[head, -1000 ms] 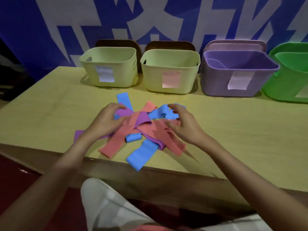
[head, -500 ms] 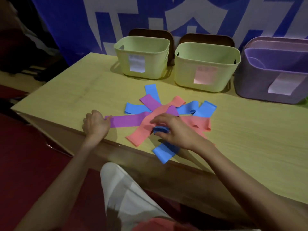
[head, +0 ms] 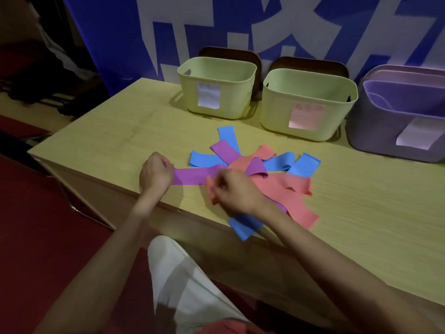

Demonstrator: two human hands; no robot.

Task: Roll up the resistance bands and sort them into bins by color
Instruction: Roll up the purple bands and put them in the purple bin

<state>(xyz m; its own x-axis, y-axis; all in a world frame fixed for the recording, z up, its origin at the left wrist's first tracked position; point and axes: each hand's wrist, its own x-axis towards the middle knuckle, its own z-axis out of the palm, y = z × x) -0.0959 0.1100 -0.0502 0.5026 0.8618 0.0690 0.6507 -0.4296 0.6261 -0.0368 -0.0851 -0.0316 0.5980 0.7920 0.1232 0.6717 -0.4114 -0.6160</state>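
a heap of flat resistance bands (head: 272, 179) in blue, purple and salmon pink was spread fanwise on the table (head: 361, 213), near its front edge and just in front of the bins. one purple band (head: 192, 175) was drawn out flat to the left of the heap; its end was gripped in the curled fingers of the left hand (head: 156, 172), while the right hand (head: 233, 189) was held over the band's other part with fingers curled, apparently pinching it, though the contact could not be seen clearly. a blue band (head: 244, 227) was hung over the table's front edge.

the pale wood-grain table was set before a blue and white banner (head: 240, 27). along its back were stood a left pale green bin (head: 216, 90) and a second pale green bin (head: 308, 104), each labelled, and a purple bin (head: 399, 116) at the right. dark red floor (head: 48, 225) was seen at the left.

compared with half a second earlier, the right hand had been shifted from the small blue roll toward the purple band, and the left hand was kept on that band's end.
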